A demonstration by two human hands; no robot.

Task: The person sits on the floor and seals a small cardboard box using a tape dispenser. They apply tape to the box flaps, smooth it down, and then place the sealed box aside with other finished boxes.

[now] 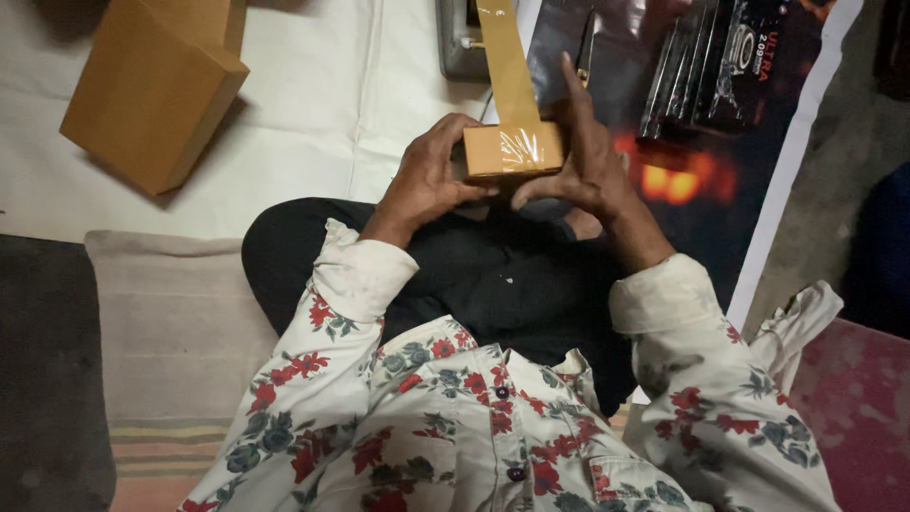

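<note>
- The person holds a small brown box (pixel 513 150) between both hands, above the lap of their dark trousers (pixel 493 275).
- The left hand (pixel 428 180) is closed around the box's left side, fingers curled under its lower edge.
- The right hand (pixel 590 161) presses on the box's right side; its fingers are wrapped under the box, while one finger points straight up past the box's top corner.
- A strip of brown packing tape (pixel 507 62) runs from the top face of the box away from the person; the box's front face shines with tape already laid over it.
- Just beyond the box, at the far end of the strip, lies a grey tape dispenser (pixel 460 43), partly hidden.
- Well left of the box, a larger plain cardboard box (pixel 156 85) sits on a white sheet (pixel 313 114).
- Right of the box lies a dark printed poster (pixel 701 114) with an orange glow.
</note>
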